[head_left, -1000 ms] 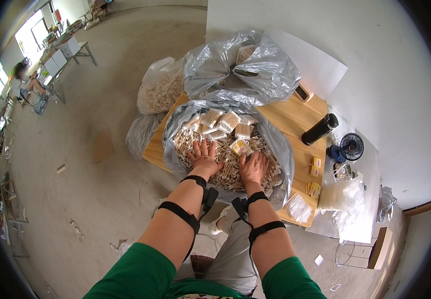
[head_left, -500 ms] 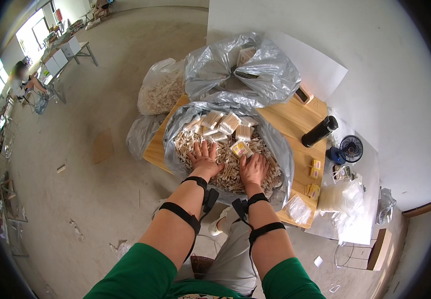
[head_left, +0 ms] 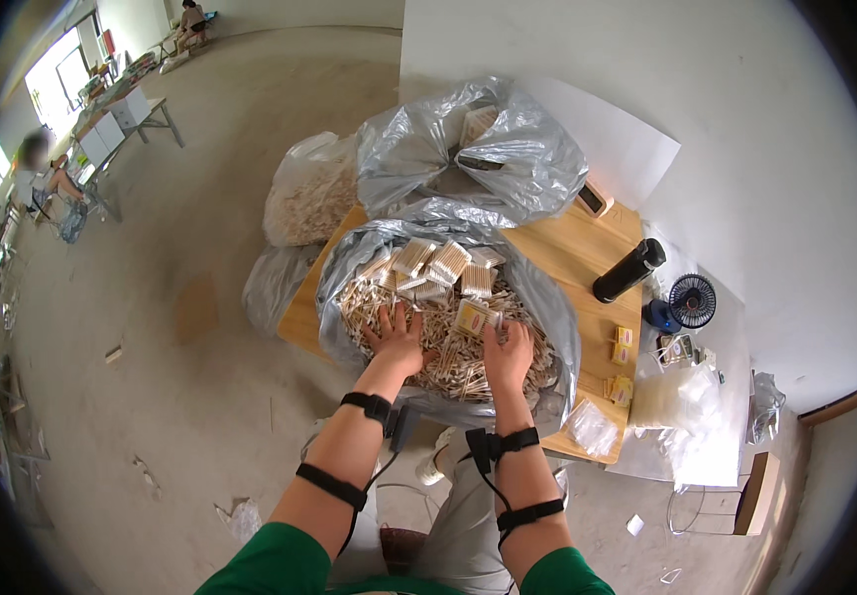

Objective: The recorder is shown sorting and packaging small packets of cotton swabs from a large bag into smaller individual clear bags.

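Note:
A grey plastic bag (head_left: 569, 327) stands open in front of me, full of loose cotton swabs (head_left: 448, 369). My left hand (head_left: 396, 347) lies on the swabs at the left with its fingers spread. At the right, my right hand (head_left: 511, 355) has its fingers drawn together at the edge of a small cotton swab packet (head_left: 473, 317) with a yellow label. The exact grip is partly hidden behind the fingers. Several clear packs of swabs (head_left: 446, 263) are heaped on the far side of the bag.
Another grey bag (head_left: 537, 149) and a clear bag of swabs (head_left: 304, 193) stand beyond. On the wooden table (head_left: 587, 258) are a black bottle (head_left: 629, 270), yellow-labelled packets (head_left: 619, 390) and clear plastic bags (head_left: 592, 426). A small fan (head_left: 692, 300) is at the right. Other people sit far left.
My right hand has gone from lying on the swabs to closed fingers at the labelled packet, which has tilted. The left hand stays spread on the swabs. The whole view has shifted slightly.

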`<state>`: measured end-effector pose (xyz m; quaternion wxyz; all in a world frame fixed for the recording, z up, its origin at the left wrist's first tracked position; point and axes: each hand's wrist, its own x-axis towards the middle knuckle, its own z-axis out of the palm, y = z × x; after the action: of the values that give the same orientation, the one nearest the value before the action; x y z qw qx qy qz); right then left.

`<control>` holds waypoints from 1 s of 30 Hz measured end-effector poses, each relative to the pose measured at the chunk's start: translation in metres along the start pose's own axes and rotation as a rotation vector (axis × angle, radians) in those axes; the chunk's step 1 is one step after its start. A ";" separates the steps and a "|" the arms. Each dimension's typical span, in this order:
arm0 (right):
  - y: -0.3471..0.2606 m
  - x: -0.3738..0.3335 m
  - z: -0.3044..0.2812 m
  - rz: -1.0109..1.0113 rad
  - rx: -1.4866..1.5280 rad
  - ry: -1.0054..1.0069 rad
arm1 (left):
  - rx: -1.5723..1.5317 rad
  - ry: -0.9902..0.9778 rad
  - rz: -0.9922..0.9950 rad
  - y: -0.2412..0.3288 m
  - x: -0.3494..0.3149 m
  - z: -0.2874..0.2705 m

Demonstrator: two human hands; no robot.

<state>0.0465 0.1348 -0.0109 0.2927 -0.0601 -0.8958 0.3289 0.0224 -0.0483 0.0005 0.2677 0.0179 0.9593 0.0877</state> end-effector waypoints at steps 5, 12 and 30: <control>-0.029 0.009 -0.015 0.137 0.145 -0.027 | -0.012 0.028 0.042 0.002 -0.017 -0.007; -0.052 0.010 -0.021 0.162 0.339 -0.034 | -0.282 0.667 0.313 0.007 -0.015 -0.011; -0.048 0.011 -0.008 -0.073 0.296 -0.004 | -1.121 0.345 0.581 0.036 -0.001 -0.014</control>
<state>0.0456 0.1054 0.0290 0.3084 0.0170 -0.8398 0.4465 0.0156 -0.0156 0.0190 0.0442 0.1197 0.7535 0.6450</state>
